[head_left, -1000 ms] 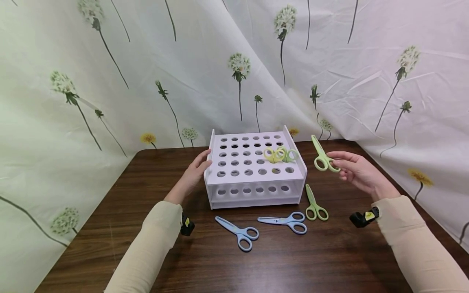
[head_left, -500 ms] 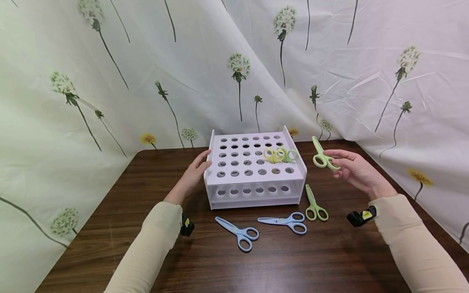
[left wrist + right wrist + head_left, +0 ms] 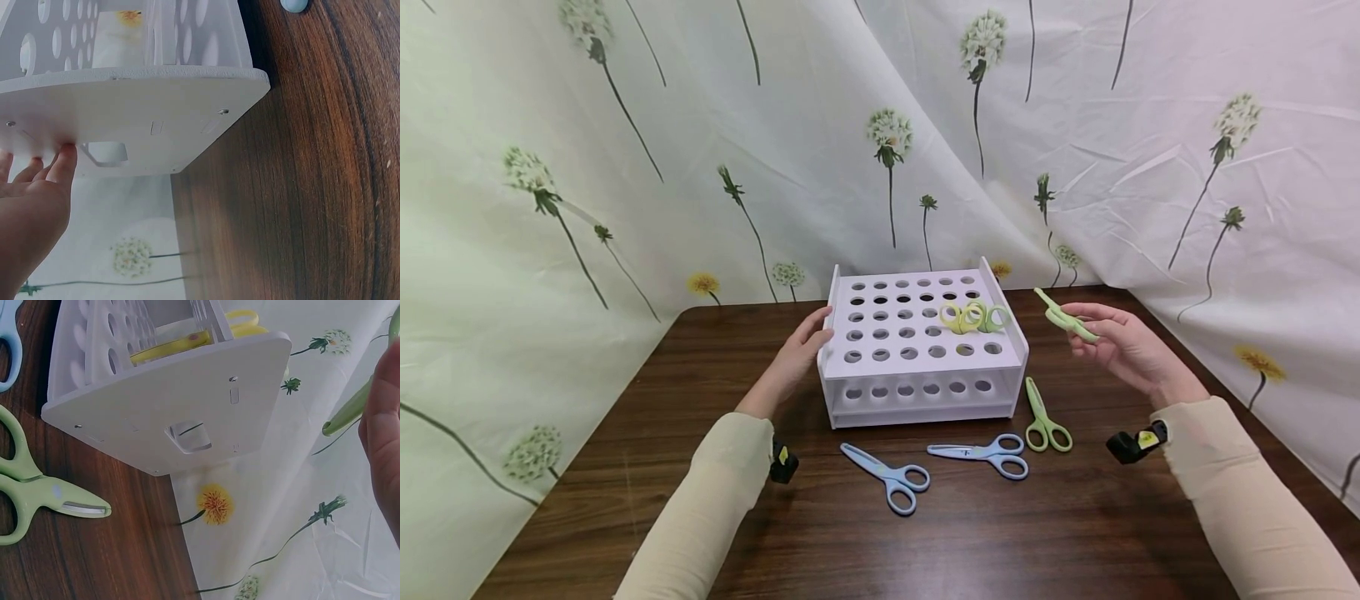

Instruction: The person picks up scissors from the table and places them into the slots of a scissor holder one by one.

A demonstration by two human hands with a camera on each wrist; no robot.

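A white rack (image 3: 895, 367) with rows of round holes stands on the brown table. Against its left side panel rest the fingertips of my left hand (image 3: 793, 354), as the left wrist view (image 3: 39, 187) confirms. My right hand (image 3: 1116, 346) pinches light green scissors (image 3: 1063, 320) by the handle, in the air right of the rack, blades pointing up and leftward. Yellow scissors (image 3: 962, 324) and green scissors (image 3: 987, 322) sit in holes on the rack's right, handles up. The yellow blade (image 3: 172, 347) shows inside the rack in the right wrist view.
Another pair of green scissors (image 3: 1039, 417) lies on the table (image 3: 820, 550) by the rack's front right corner. Two blue pairs lie in front: blue scissors (image 3: 887, 473) at left and blue scissors (image 3: 988, 452) at right. A dandelion-patterned curtain (image 3: 820, 192) hangs behind.
My right hand has moved slightly left and turned the green scissors so that they now show nearly edge-on. The left hand and the rack have stayed put.
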